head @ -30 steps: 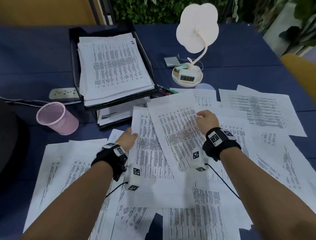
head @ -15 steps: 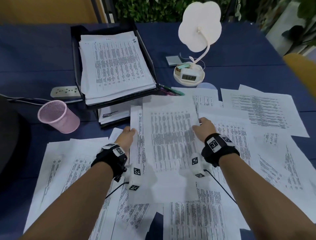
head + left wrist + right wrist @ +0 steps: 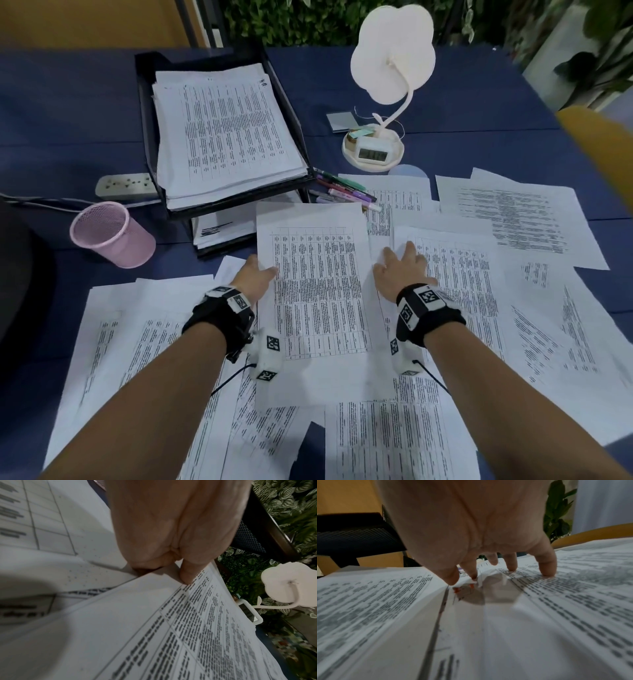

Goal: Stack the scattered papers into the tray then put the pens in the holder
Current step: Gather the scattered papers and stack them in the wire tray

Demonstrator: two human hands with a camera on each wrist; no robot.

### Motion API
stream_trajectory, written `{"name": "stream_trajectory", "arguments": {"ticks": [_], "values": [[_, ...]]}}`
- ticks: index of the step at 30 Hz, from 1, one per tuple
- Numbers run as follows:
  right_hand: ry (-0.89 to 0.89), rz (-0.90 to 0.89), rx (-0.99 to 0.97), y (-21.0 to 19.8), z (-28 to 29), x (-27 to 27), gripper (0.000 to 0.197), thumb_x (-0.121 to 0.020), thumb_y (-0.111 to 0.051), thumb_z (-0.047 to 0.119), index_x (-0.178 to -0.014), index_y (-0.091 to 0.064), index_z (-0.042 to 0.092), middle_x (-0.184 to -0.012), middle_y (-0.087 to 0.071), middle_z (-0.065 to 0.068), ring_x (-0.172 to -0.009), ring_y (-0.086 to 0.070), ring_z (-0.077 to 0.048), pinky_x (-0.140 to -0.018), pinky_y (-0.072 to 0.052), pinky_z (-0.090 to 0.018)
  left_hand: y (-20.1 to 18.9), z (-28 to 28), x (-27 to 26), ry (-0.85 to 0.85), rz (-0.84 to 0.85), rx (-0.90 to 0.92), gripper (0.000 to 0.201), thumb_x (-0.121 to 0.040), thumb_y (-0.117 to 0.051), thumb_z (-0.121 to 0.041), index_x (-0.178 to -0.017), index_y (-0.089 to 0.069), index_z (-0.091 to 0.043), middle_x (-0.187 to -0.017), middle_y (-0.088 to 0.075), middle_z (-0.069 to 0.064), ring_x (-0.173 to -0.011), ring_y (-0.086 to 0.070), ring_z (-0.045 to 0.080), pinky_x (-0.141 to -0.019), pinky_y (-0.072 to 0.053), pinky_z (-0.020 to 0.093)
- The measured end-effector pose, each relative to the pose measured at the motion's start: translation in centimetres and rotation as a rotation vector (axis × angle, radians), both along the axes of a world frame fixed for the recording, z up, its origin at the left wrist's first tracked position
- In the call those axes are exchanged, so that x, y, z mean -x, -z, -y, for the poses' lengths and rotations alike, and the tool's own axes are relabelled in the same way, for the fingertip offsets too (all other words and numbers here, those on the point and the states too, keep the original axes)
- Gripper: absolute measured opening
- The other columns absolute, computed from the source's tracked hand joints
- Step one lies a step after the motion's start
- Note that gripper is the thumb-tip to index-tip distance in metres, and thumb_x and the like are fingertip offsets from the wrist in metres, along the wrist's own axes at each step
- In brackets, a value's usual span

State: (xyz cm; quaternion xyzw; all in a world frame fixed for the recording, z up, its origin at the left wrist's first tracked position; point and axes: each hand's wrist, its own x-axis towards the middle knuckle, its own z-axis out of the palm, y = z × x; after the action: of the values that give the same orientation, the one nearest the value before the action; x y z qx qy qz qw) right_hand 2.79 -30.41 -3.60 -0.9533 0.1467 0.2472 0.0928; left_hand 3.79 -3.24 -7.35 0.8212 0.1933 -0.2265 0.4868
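Observation:
Many printed papers lie scattered over the blue table. One printed sheet (image 3: 315, 281) lies straight in the middle between my hands. My left hand (image 3: 255, 277) pinches its left edge, thumb on top (image 3: 187, 577) and fingers underneath. My right hand (image 3: 399, 265) rests with spread fingers (image 3: 546, 569) on the papers at the sheet's right edge, where the paper rumples under the thumb and forefinger. The black tray (image 3: 145, 113) at the back left holds a stack of papers (image 3: 226, 130). Several pens (image 3: 342, 192) lie by the tray's front right corner. The pink mesh holder (image 3: 109, 233) stands at the left.
A white flower-shaped lamp (image 3: 390, 75) with a clock base (image 3: 373, 154) stands at the back centre. A power strip (image 3: 123, 185) and its cable lie left of the tray. A yellow chair back (image 3: 603, 144) shows at the right edge.
The middle sheet has turned from slanted to straight and shifted left, uncovering the pens. My right hand slid off its top to its right edge. My left hand stays at the left edge.

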Motion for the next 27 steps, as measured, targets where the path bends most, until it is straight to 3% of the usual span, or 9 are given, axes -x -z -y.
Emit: {"name": "stream_trajectory", "arguments": {"ticks": [3, 7, 12, 17, 20, 23, 27], "values": [[0.026, -0.01, 0.013, 0.0, 0.2, -0.3, 0.061, -0.096, -0.039, 0.029, -0.149, -0.009, 0.024, -0.157, -0.001, -0.006, -0.141, -0.013, -0.034, -0.101, -0.032, -0.066, -0.3, 0.1, 0.0, 0.005, 0.001, -0.018, 0.048, -0.095, -0.053, -0.028, -0.134, -0.036, -0.006, -0.134, -0.051, 0.013, -0.119, -0.05, 0.031, -0.104, -0.04, 0.045], [0.097, 0.094, -0.014, -0.5, 1.0, -0.8, 0.076, -0.088, -0.054, 0.013, -0.149, -0.009, 0.018, -0.143, -0.031, -0.017, -0.129, -0.035, -0.038, -0.097, -0.044, -0.054, -0.3, 0.2, 0.0, 0.011, 0.003, -0.041, 0.046, -0.095, -0.052, -0.028, -0.133, -0.037, -0.006, -0.132, -0.051, 0.013, -0.118, -0.051, 0.032, -0.103, -0.041, 0.045], [0.203, 0.256, -0.152, -1.3, 1.4, -0.8, 0.067, -0.084, -0.047, -0.002, -0.143, -0.019, 0.009, -0.114, -0.054, -0.023, -0.099, -0.058, -0.039, -0.08, -0.051, -0.043, -0.1, 0.1, -0.1, 0.01, 0.002, -0.053, 0.046, -0.095, -0.052, -0.028, -0.133, -0.037, -0.007, -0.132, -0.052, 0.013, -0.117, -0.052, 0.032, -0.103, -0.041, 0.044], [0.216, 0.332, -0.358, -2.8, -1.0, -0.8, 0.067, -0.083, -0.044, -0.002, -0.144, -0.019, 0.011, -0.093, -0.059, -0.014, -0.081, -0.06, -0.031, -0.065, -0.049, -0.034, -0.2, 0.3, -0.1, 0.022, -0.006, -0.08, 0.045, -0.096, -0.05, -0.027, -0.133, -0.037, -0.006, -0.131, -0.052, 0.013, -0.117, -0.051, 0.032, -0.103, -0.041, 0.042], [0.095, 0.281, -0.463, -3.6, -3.2, -0.6, 0.066, -0.084, -0.048, -0.002, -0.142, -0.021, 0.015, -0.076, -0.052, -0.004, -0.065, -0.054, -0.02, -0.056, -0.043, -0.028, -0.2, 0.3, -0.1, 0.006, -0.006, -0.05, 0.044, -0.094, -0.052, -0.026, -0.131, -0.038, -0.008, -0.127, -0.054, 0.011, -0.114, -0.053, 0.032, -0.101, -0.042, 0.044], [-0.113, 0.144, -0.52, -3.7, -4.9, -0.3, 0.067, -0.082, -0.049, -0.004, -0.14, -0.024, 0.02, -0.071, -0.048, -0.001, -0.056, -0.049, -0.014, -0.048, -0.041, -0.025, 0.1, 0.0, 0.0, 0.002, 0.002, -0.021, 0.046, -0.091, -0.055, -0.027, -0.13, -0.039, -0.008, -0.131, -0.053, 0.011, -0.116, -0.053, 0.031, -0.102, -0.042, 0.046], [-0.206, 0.075, -0.572, -3.3, -5.8, 0.6, 0.067, -0.087, -0.053, 0.005, -0.144, -0.022, 0.022, -0.074, -0.055, -0.004, -0.059, -0.053, -0.014, -0.053, -0.044, -0.022, 0.5, -0.1, -0.1, -0.011, 0.005, 0.019, 0.044, -0.089, -0.055, -0.027, -0.128, -0.041, -0.01, -0.129, -0.055, 0.01, -0.114, -0.054, 0.031, -0.101, -0.042, 0.048]]}}
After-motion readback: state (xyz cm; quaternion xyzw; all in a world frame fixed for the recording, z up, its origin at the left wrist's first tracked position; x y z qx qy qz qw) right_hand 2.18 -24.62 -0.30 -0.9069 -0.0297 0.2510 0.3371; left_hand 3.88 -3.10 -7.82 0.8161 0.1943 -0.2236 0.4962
